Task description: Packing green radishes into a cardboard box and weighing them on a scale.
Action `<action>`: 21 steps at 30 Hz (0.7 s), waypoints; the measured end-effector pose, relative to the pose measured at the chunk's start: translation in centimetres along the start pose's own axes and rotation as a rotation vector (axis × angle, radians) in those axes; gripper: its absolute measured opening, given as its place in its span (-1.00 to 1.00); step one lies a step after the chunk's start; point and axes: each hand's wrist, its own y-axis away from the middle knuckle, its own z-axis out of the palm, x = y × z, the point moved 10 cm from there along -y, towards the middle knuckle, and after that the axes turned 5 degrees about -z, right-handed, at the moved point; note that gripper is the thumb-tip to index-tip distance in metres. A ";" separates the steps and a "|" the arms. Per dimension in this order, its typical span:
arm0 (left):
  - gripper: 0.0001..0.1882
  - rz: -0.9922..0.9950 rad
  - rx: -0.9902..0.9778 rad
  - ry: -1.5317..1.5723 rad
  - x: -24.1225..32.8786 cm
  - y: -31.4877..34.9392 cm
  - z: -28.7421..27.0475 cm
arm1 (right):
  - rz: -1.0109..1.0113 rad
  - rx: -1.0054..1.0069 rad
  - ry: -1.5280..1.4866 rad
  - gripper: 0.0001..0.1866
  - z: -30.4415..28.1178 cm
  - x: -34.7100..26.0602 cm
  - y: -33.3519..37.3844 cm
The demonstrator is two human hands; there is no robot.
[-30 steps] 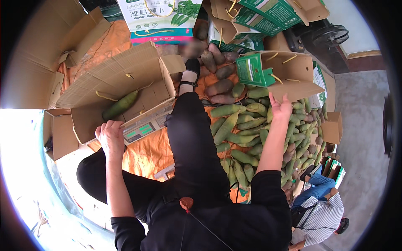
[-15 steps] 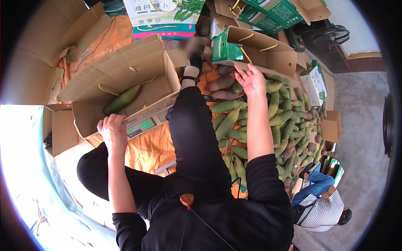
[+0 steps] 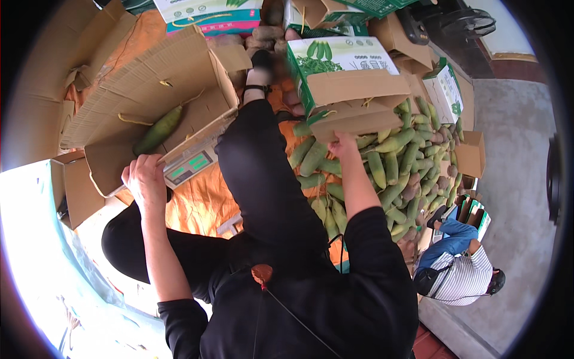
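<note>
Left hand point(image 3: 145, 178) clasps open carton point(image 3: 140, 87) by near rim | right hand point(image 3: 343, 145) grasps white-green carton point(image 3: 353, 84) by flap | radish point(image 3: 158, 130) beyond nearer left hand, slanting far-right

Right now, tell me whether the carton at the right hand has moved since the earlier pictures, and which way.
Yes: judged against the black fan, the white-and-green carton has shifted left, and its printed side now faces up.

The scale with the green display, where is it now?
In the head view, the scale is left of centre, at the near side of the box with a radish, between the left hand and the right leg.
</note>
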 end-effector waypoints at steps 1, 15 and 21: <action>-0.84 0.011 0.003 0.025 0.6 -0.3 0.3 | -0.003 0.070 -0.010 -0.85 -2.0 -1.4 -1.9; -0.85 -0.008 -0.016 0.003 0.1 -0.1 0.1 | -0.118 -0.131 -0.019 -0.59 -0.5 -2.5 0.9; -0.85 -0.024 -0.029 -0.002 -0.3 0.1 0.0 | -0.452 0.330 0.049 -0.57 -3.4 -5.8 5.1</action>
